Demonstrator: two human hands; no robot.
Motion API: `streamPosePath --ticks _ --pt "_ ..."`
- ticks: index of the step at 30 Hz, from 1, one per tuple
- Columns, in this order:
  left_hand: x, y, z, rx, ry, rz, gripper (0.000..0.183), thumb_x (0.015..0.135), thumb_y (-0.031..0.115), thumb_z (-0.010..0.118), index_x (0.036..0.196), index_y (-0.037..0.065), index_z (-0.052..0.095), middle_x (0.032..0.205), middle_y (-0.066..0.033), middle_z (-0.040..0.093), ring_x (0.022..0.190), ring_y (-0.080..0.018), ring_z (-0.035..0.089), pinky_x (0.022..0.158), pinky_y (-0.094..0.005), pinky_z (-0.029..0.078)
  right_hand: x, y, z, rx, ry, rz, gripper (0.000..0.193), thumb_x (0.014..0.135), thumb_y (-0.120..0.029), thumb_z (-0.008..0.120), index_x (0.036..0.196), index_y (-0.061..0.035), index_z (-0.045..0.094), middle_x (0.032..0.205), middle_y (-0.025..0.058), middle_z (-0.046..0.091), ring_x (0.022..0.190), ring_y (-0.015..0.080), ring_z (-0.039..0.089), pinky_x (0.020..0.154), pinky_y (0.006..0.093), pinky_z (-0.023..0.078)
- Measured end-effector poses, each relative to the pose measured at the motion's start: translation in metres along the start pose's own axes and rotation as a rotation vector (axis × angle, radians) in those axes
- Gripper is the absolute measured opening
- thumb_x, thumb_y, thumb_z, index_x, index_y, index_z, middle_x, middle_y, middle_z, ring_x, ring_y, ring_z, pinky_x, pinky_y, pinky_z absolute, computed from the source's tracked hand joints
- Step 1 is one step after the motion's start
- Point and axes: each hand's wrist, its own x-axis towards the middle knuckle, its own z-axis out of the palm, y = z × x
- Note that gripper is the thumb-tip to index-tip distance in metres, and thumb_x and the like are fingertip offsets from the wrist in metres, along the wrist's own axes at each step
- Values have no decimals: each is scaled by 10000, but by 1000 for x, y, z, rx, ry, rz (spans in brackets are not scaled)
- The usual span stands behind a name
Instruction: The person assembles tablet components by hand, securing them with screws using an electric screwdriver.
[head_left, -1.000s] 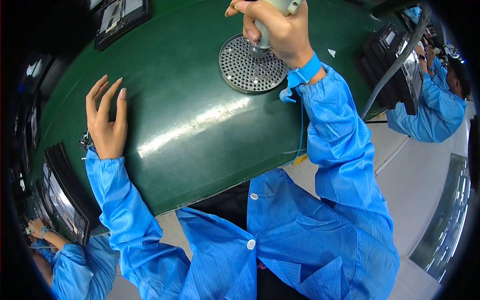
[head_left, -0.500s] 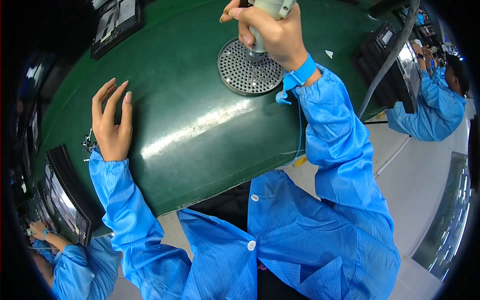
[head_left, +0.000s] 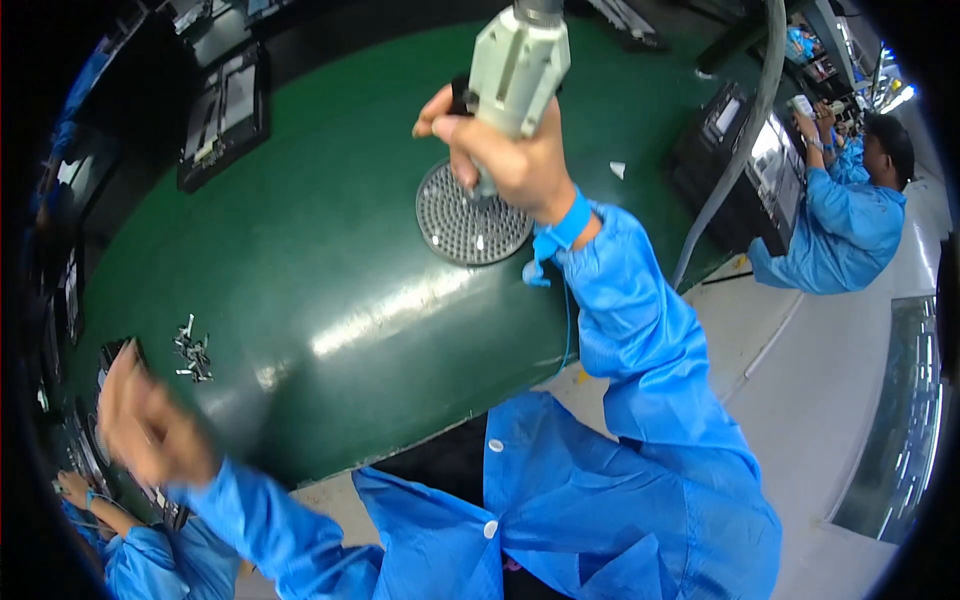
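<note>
My right hand (head_left: pixel 525 165) is wrapped round a pale electric screwdriver (head_left: pixel 515 80), held upright. Its lower end points at a round grey plate (head_left: pixel 450 225) full of small holes, with a few tiny shiny pieces on it; whether the tip touches is hidden by my fingers. A blue strap circles my right wrist. Far to the left, my left hand (head_left: pixel 155 425) is blurred by motion, over a stack of dark framed panels (head_left: pixel 118 355) at the table's left edge. Its fingers are too smeared to read.
On the green table (head_left: pixel 370 270) lies a small pile of black and silver parts (head_left: pixel 193 348). A dark framed panel (head_left: pixel 228 115) lies far left, and dark panels (head_left: pixel 745 165) stand at the right behind a hanging grey cable (head_left: pixel 735 170). Co-workers (head_left: pixel 850 210) sit at both sides.
My left hand has swung left and nearer, off the table's middle left, uncovering the small parts pile. My right hand still holds the screwdriver over the plate. The whole view has shifted slightly.
</note>
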Motion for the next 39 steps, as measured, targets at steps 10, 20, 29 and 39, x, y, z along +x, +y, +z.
streamPosePath --ticks 10,20,29,39 --pt "-115 -186 -74 545 -735 -1104 1023 688 720 734 1211 -148 591 1212 -351 623 1166 -434 616 1001 -427 478 -14 15 -20 -81 50 -115 172 896 -56 610 1001 71 662 702 86 623 528 101 513 592 284 472" --pt "-103 -161 -98 274 -527 -835 922 775 554 770 1433 -10 456 1320 -307 577 1214 -439 576 1035 -461 455 -14 -9 8 -41 48 139 70 871 -80 706 925 -48 736 803 10 691 661 79 623 575 276 498" --pt "-73 -81 -99 486 -1133 -1205 1406 593 834 726 1596 84 86 1530 -388 227 1427 -504 246 1183 -547 231 -8 -2 -10 -17 58 -59 124 769 -75 700 872 -6 704 812 96 731 770 168 715 698 319 563" --pt "-95 -106 -114 270 -857 -964 1121 678 651 784 1469 -43 398 1392 -316 507 1317 -433 474 1097 -464 389 -20 -4 -6 -19 17 -44 84 873 -75 717 933 -19 736 804 20 713 659 85 641 583 270 511"
